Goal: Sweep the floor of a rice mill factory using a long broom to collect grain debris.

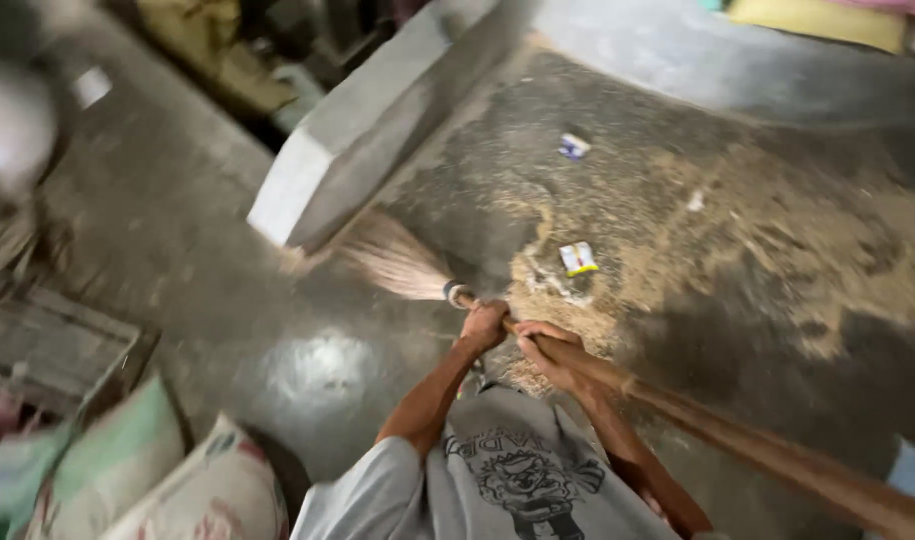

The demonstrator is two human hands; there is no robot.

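Grey shirt [497,480] nearest; both hands clenched on broom handle [737,440], left hand [484,325] by the collar, right hand [547,350] behind. Bristles [392,258] soft, on floor [227,260] beside slab's [367,130] corner; handle stiff, light

Small flat packet [578,258] lying on the dusty floor just past 12 o'clock from the hands, yellow and white with a bit of blue, roughly rectangular. Another tiny wrapper [573,146] further out the same way, around 12 to 1 o'clock, white and blue, crumpled. Pale scrap [694,201] off at 1 o'clock, too small to tell. Stuffed woven sacks [209,495] down at 8 o'clock, whitish with green and red print. White tag [91,87] far off at 10 o'clock, blurred.
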